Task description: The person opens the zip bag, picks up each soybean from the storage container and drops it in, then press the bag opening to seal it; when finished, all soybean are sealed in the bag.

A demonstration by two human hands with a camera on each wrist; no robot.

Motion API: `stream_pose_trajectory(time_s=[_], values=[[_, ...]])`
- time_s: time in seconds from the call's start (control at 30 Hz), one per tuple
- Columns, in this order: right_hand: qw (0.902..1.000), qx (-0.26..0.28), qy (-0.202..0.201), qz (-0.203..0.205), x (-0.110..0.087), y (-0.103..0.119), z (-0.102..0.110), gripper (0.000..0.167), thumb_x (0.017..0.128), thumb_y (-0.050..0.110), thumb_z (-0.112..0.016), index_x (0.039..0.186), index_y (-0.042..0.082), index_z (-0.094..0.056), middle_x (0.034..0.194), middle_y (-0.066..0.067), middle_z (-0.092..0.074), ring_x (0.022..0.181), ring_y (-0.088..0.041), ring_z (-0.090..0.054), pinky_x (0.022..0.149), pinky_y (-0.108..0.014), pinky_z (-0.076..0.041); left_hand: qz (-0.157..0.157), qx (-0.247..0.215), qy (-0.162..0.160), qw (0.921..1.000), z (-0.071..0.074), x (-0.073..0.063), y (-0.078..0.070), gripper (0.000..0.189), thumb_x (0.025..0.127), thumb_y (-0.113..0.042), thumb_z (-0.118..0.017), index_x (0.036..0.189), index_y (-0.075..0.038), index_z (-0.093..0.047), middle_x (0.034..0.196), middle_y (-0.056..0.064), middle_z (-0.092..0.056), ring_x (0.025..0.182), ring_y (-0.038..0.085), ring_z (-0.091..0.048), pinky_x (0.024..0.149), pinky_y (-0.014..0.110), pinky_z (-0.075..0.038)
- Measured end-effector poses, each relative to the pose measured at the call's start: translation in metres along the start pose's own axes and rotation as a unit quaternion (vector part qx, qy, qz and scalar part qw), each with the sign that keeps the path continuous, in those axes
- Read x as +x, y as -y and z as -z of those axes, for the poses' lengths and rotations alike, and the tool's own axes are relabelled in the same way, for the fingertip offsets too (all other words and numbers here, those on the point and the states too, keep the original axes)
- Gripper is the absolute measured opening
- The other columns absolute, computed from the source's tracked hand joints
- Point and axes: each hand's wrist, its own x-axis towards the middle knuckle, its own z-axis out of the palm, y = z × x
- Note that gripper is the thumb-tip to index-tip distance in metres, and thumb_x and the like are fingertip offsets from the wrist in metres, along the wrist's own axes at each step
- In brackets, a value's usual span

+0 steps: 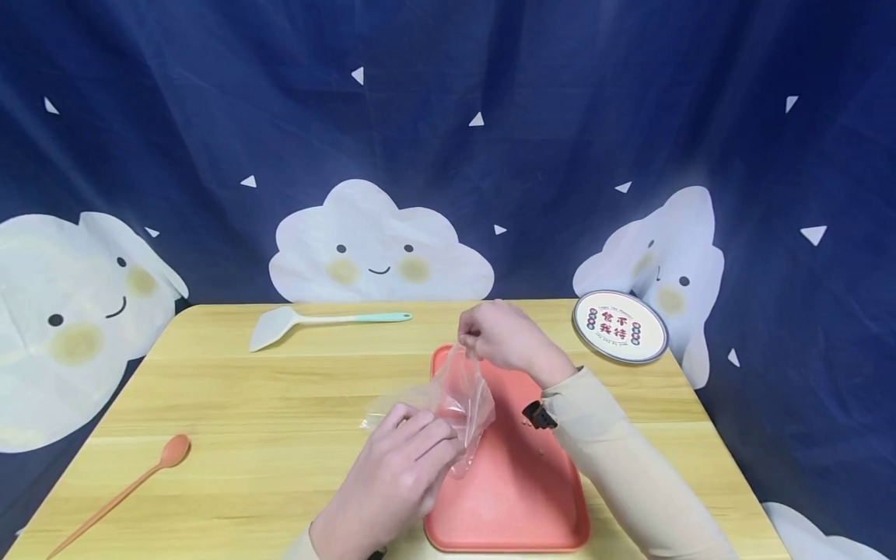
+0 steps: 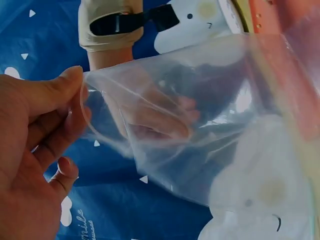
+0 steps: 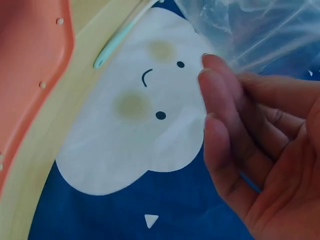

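Observation:
A clear plastic bag (image 1: 465,408) hangs between my two hands above the coral-red tray (image 1: 507,505). My left hand (image 1: 402,474) pinches the bag's rim between thumb and fingers, which the left wrist view shows close up. Higher and farther back, my right hand (image 1: 504,338) pinches another edge of the bag, and its thumb and index finger meet at the plastic (image 3: 250,50) in the right wrist view. Small pale bits (image 3: 42,85) lie on the tray. Through the clear film (image 2: 200,120), the right hand's fingers show in the left wrist view.
A white spatula with a mint handle (image 1: 329,319) lies at the table's back left. An orange spoon (image 1: 140,478) lies at the front left. An oval plate with red lettering (image 1: 621,327) sits at the back right corner. Behind the wooden table (image 1: 280,435) hangs a blue cloud-patterned curtain (image 1: 420,140).

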Motion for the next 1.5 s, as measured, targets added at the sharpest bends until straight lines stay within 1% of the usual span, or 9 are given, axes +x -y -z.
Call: stream_pose_trajectory(time_s=[0.3, 0.43, 0.6, 0.7, 0.83, 0.9, 0.97, 1.3, 1.5], values=[[0.9900, 0.131, 0.046, 0.024, -0.005, 0.004, 0.000, 0.017, 0.087, -0.004, -0.064, 0.085, 0.011, -0.069, 0.071, 0.007, -0.067, 0.067, -0.011, -0.064, 0.062, -0.027, -0.053, 0.044, 0.023, -0.013, 0.9987, -0.006, -0.008, 0.009, 0.012, 0.092, -0.010, -0.059, 0.088, -0.011, -0.070, 0.089, -0.002, -0.064, 0.081, 0.018, -0.058, 0.077, 0.040, -0.047], [0.9853, 0.155, 0.056, 0.046, -0.007, 0.005, -0.001, 0.019, 0.089, -0.004, -0.066, 0.084, 0.013, -0.068, 0.075, 0.007, -0.068, 0.071, -0.017, -0.067, 0.066, -0.028, -0.055, 0.047, 0.024, -0.010, 0.9986, -0.008, -0.012, 0.017, 0.022, 0.101, -0.022, -0.055, 0.092, -0.010, -0.070, 0.091, 0.000, -0.065, 0.085, 0.019, -0.059, 0.077, 0.039, -0.048], [0.9839, 0.156, 0.054, 0.070, -0.007, 0.005, -0.004, 0.016, 0.091, 0.000, -0.067, 0.083, 0.013, -0.067, 0.076, 0.007, -0.068, 0.070, -0.013, -0.064, 0.066, -0.027, -0.056, 0.085, -0.032, -0.069, 0.9935, -0.003, -0.021, 0.039, 0.031, 0.101, -0.032, -0.057, 0.102, -0.003, -0.070, 0.105, 0.009, -0.067, 0.098, 0.028, -0.060, 0.087, 0.040, -0.048], [0.9847, 0.152, 0.050, 0.071, -0.007, 0.005, -0.005, 0.015, 0.091, 0.001, -0.068, 0.084, 0.014, -0.068, 0.079, 0.009, -0.069, 0.069, -0.008, -0.063, 0.065, -0.026, -0.055, 0.176, -0.079, -0.064, 0.9791, 0.005, -0.036, 0.054, 0.032, 0.098, -0.032, -0.062, 0.108, -0.002, -0.068, 0.112, 0.008, -0.066, 0.105, 0.027, -0.059, 0.099, 0.034, -0.045], [0.9840, 0.158, 0.048, 0.066, -0.007, 0.005, -0.007, 0.015, 0.091, 0.002, -0.069, 0.083, 0.015, -0.068, 0.083, 0.011, -0.070, 0.069, -0.007, -0.063, 0.065, -0.026, -0.056, 0.306, -0.142, 0.014, 0.9413, 0.016, -0.058, 0.067, 0.023, 0.093, -0.025, -0.071, 0.112, -0.012, -0.069, 0.114, -0.004, -0.066, 0.110, 0.017, -0.059, 0.100, 0.025, -0.045], [0.9825, 0.167, 0.051, 0.066, -0.007, 0.005, -0.008, 0.015, 0.091, 0.001, -0.069, 0.083, 0.014, -0.068, 0.085, 0.011, -0.070, 0.069, -0.008, -0.064, 0.065, -0.026, -0.056, 0.338, -0.173, 0.043, 0.9244, 0.018, -0.066, 0.071, 0.022, 0.090, -0.019, -0.075, 0.111, -0.016, -0.070, 0.113, -0.008, -0.066, 0.108, 0.014, -0.061, 0.097, 0.026, -0.047], [0.9824, 0.168, 0.052, 0.064, -0.006, 0.004, -0.010, 0.014, 0.091, 0.001, -0.069, 0.083, 0.013, -0.069, 0.086, 0.011, -0.070, 0.069, -0.008, -0.063, 0.065, -0.026, -0.056, 0.344, -0.196, 0.056, 0.9166, 0.019, -0.071, 0.073, 0.022, 0.087, -0.015, -0.077, 0.109, -0.018, -0.071, 0.110, -0.010, -0.067, 0.105, 0.014, -0.063, 0.095, 0.027, -0.050], [0.9831, 0.164, 0.042, 0.069, -0.008, 0.000, -0.013, 0.004, 0.093, 0.012, -0.070, 0.092, 0.016, -0.072, 0.086, 0.009, -0.070, 0.076, -0.009, -0.064, 0.070, -0.028, -0.056, 0.320, -0.131, 0.032, 0.9376, 0.027, -0.073, 0.076, 0.028, 0.078, 0.003, -0.080, 0.094, -0.020, -0.077, 0.096, -0.013, -0.072, 0.086, 0.010, -0.070, 0.081, 0.013, -0.051], [0.9875, 0.151, -0.030, 0.037, -0.019, -0.016, -0.011, 0.016, 0.096, 0.024, -0.065, 0.108, 0.015, -0.071, 0.099, 0.010, -0.066, 0.093, -0.009, -0.061, 0.084, -0.037, -0.054, 0.355, -0.080, 0.007, 0.9313, 0.043, -0.088, 0.088, 0.028, 0.076, 0.006, -0.080, 0.091, -0.017, -0.079, 0.094, -0.010, -0.074, 0.085, 0.004, -0.069, 0.075, 0.011, -0.052]])
